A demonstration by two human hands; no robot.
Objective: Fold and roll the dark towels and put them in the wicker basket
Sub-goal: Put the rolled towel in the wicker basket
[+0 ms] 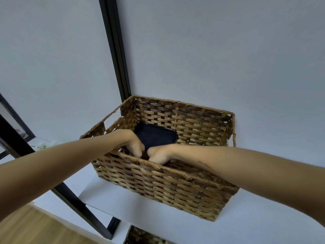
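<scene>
A brown wicker basket (175,184) stands on a white shelf. A dark towel (154,136) lies inside it against the back left corner. Both my arms reach over the near rim into the basket. My left hand (133,143) sits at the towel's near left edge with its fingers curled downward. My right hand (160,154) is just to its right, fingers bent down behind the rim. The fingertips of both hands are hidden by the rim, so what they hold does not show.
The white shelf (158,217) runs under the basket, against a pale wall. A black metal frame post (116,50) rises behind the basket's left corner, and another black bar (73,198) slants at the lower left. A second wicker basket (140,236) shows below the shelf. Wooden floor lies bottom left.
</scene>
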